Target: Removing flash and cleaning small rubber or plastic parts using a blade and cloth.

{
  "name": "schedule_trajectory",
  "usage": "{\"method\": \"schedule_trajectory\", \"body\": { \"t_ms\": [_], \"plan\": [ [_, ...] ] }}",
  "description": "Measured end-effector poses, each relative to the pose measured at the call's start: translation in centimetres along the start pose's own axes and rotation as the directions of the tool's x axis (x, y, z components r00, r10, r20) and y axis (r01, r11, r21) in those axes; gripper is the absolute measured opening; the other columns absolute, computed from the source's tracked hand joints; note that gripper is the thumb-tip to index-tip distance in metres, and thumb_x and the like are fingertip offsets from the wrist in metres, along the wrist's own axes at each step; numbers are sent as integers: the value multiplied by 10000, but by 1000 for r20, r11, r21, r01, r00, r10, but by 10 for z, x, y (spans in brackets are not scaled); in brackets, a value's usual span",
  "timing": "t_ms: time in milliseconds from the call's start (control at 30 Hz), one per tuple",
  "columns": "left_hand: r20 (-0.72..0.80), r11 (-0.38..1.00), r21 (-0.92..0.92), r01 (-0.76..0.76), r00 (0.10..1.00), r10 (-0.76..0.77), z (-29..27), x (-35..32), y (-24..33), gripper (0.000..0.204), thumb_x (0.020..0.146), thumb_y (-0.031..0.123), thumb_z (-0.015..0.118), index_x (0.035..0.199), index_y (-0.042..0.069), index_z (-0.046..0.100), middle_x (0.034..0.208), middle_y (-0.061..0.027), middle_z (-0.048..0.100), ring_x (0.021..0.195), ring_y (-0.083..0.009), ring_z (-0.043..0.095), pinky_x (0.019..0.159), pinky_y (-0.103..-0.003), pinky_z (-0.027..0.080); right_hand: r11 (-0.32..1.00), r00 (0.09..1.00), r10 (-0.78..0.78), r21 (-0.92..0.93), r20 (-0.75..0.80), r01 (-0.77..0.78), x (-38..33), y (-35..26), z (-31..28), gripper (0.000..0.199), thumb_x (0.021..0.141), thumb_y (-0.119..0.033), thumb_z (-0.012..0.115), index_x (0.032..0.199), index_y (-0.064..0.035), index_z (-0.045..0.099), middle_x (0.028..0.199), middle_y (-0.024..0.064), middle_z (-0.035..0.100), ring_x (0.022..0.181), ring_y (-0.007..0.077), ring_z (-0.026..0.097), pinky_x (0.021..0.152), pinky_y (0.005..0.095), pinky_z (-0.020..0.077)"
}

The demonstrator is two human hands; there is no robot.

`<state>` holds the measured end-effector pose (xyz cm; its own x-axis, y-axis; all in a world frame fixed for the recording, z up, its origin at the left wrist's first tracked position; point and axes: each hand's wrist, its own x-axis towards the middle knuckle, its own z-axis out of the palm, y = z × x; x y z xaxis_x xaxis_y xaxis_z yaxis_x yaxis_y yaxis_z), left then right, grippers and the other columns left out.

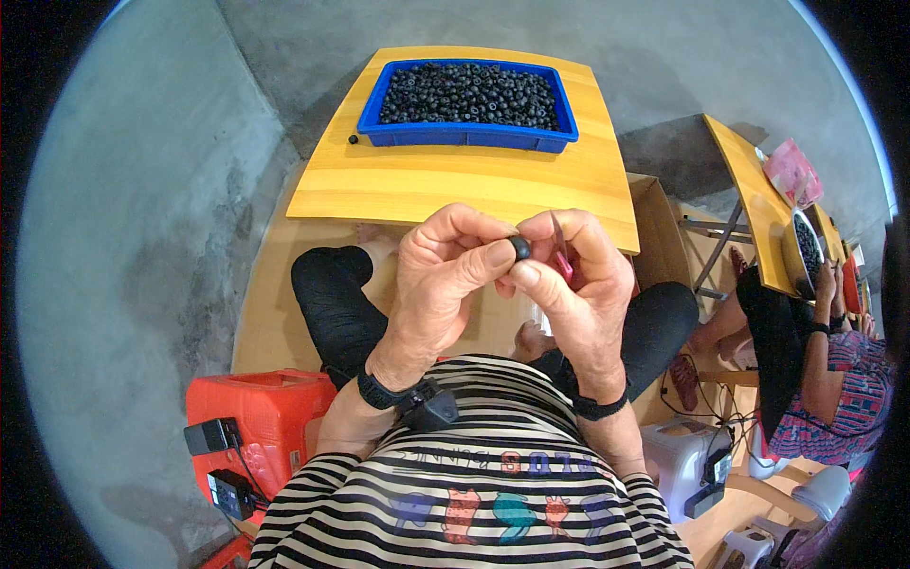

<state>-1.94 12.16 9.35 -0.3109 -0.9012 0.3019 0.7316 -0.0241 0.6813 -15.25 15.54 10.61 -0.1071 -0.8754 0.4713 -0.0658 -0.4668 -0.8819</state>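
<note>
Between the fingertips of my left hand point(441, 275) is a small, round black piece point(519, 247), held over my lap just short of the table's near edge. My right hand point(590, 289) grips a small pink-handled blade point(564, 265), its pointed tip sticking up past the index finger. The right thumb and fingertips come up against the black piece as well. Beyond both hands, a blue tray point(464, 136) full of similar black pieces, many with a hole in them, rests on a yellow wooden table point(455, 185).
One loose black piece point(353, 139) lies left of the tray. A red plastic stool point(251, 403) is at my left, a cardboard box point(656, 223) right of the table. Farther right, a co-worker point(834, 384) works at another table point(744, 194) with a bowl point(802, 254) of black pieces.
</note>
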Motion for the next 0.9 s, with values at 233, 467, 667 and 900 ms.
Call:
{"method": "schedule_trajectory", "body": {
  "t_ms": [233, 467, 667, 900],
  "plan": [
    [89, 1000, 21, -10, 996, 8, -6, -1, -3, 106, 793, 28, 649, 888, 1, 609, 776, -100, 642, 624, -135, 594, 566, -232, 503, 913, 989, 104, 385, 106, -137, 3, 0, -3, 84, 833, -95, 628, 847, -18, 597, 694, -35, 541, 590, 36, 425, 536, 175, 340],
    [71, 965, -181, 191, 981, -181, -13, 1, -8, 94, 828, 67, 618, 910, 24, 604, 785, -91, 639, 635, -124, 593, 553, -233, 502, 876, 969, 217, 415, 117, -247, 3, 11, -4, 109, 879, -122, 553, 907, -20, 577, 688, -41, 510, 526, 4, 336, 460, 158, 252],
    [78, 941, -235, 242, 970, -230, -17, 3, -9, 106, 836, 79, 612, 931, 34, 596, 799, -76, 636, 648, -115, 599, 549, -218, 500, 854, 951, 277, 420, 137, -309, 1, 9, -4, 142, 866, -169, 583, 920, -37, 586, 704, -60, 524, 541, -11, 353, 448, 145, 253],
    [8, 955, -181, 234, 972, -236, -16, 4, -9, 115, 828, 56, 615, 934, 24, 586, 780, -70, 632, 625, -119, 603, 545, -215, 498, 974, 982, 187, 127, 29, -190, 3, 7, 0, 113, 832, -131, 624, 851, -23, 600, 681, -62, 499, 575, 15, 357, 504, 160, 288]
  ]
}}
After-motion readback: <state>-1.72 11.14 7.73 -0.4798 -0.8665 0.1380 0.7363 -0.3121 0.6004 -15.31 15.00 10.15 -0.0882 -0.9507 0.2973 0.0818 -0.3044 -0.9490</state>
